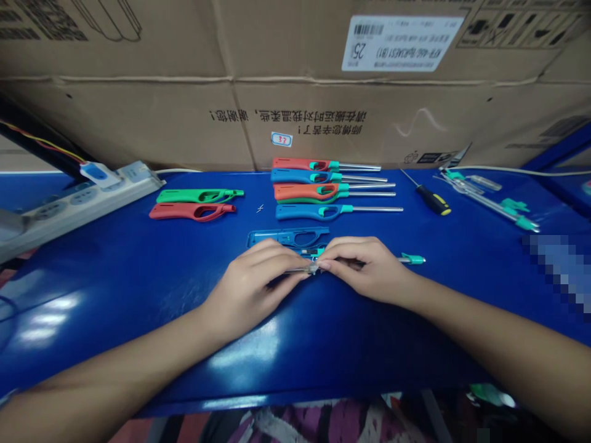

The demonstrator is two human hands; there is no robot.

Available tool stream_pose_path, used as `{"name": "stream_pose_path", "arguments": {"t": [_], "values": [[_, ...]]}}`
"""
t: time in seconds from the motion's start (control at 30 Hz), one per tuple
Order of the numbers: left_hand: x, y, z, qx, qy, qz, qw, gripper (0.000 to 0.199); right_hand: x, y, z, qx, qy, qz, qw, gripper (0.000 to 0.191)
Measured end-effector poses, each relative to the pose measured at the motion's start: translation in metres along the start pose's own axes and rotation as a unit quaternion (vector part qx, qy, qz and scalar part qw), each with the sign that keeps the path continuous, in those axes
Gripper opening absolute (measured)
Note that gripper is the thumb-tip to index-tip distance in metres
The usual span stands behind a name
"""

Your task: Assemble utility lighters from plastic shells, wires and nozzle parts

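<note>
My left hand (258, 283) is closed, thumb and fingers pinching a small clear lighter part (313, 269), mostly hidden by the fingers. From the other side, the fingertips of my right hand (369, 264) pinch the same part's end. Just beyond them lies an open blue lighter shell (272, 237) with its hollow inside facing up. A turquoise and dark piece (313, 251) shows between the hands. Past my right hand sticks out a metal tube with a turquoise tip (413, 259), its other end hidden.
Several lighters (307, 212) with metal tubes lie in a stack ahead; green (184, 195) and red (175, 211) shells lie left. Small screws (260, 208), a screwdriver (431, 198) and loose lighter parts (489, 200) are on the blue table. A power strip (83, 200) and cardboard (184, 123) border it.
</note>
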State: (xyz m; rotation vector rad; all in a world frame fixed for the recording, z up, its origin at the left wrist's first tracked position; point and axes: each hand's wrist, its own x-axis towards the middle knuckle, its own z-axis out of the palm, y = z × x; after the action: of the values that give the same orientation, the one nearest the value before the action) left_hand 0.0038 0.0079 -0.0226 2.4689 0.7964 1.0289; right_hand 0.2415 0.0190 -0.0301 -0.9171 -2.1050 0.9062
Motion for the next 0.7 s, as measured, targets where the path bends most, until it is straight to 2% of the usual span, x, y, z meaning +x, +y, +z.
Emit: {"name": "stream_pose_path", "arguments": {"t": [0.1,0.23,0.33,0.47,0.7], "values": [[0.001,-0.004,-0.002,0.014,0.01,-0.02,1.0,0.018,0.0,-0.002,-0.003,-0.019,0.021,-0.014,1.0,0.017],[0.001,-0.015,-0.005,0.041,0.0,-0.083,0.996,0.016,0.0,-0.004,-0.005,-0.065,0.039,-0.047,0.996,0.02],[0.0,-0.02,-0.006,0.029,-0.03,-0.123,0.992,0.016,-0.002,-0.004,-0.005,-0.12,0.01,-0.078,0.99,0.021],[0.001,-0.02,-0.005,-0.011,-0.044,-0.152,0.987,0.017,-0.006,-0.004,-0.005,-0.195,-0.037,-0.067,0.978,0.022],[0.002,-0.021,-0.013,-0.017,-0.064,-0.153,0.986,0.015,-0.009,-0.004,-0.007,-0.294,-0.065,-0.094,0.949,0.029]]}}
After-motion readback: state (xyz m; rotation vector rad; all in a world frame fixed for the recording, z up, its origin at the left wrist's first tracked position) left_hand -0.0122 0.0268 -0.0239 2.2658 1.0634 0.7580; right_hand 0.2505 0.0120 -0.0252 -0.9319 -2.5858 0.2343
